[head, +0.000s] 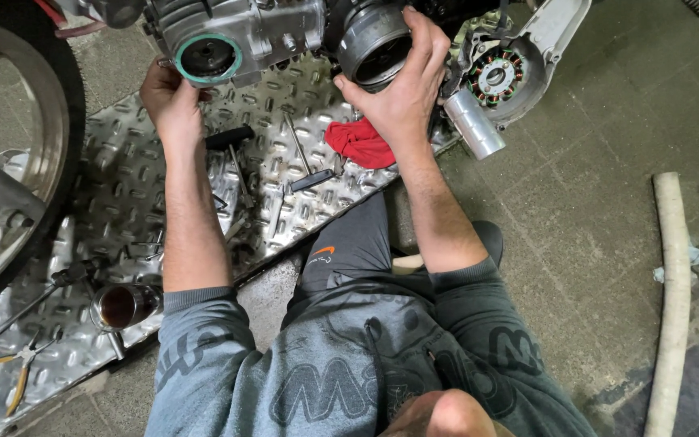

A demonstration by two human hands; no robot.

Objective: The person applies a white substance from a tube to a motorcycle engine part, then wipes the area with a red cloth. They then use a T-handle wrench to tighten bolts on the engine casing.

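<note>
Person crouches over a motorcycle engine (236, 32) sitting at the top edge of a diamond-pattern metal plate (123, 202). Right hand (402, 85) wraps around a round metal flywheel drum (374, 40) on the engine's side — fingers curled over its rim, thumb below, so it's clamped on that part. Left hand (170, 97) is up against the engine's other end, fingertips at the edge of a round opening w/ a teal gasket ring (208, 57); can't tell if it grips anything or just presses there. Hands are well apart, one at each end of the case.

Just right of the drum hangs a white side cover w/ a copper-wound stator (495, 77) inside, and a short silver cylinder (475, 123) below it. A red rag (359, 143) lies on the plate right under the right wrist. Between the forearms — a black-handled tool (230, 136) and several wrenches (297, 174) scattered on the plate. Lower left: a chrome pipe end (123, 306) and yellow-handled pliers (18, 376). A tyre and rim (10, 162) fill the left edge. A pale hose (673, 299) lies on the tiled floor (592, 202) at right.
</note>
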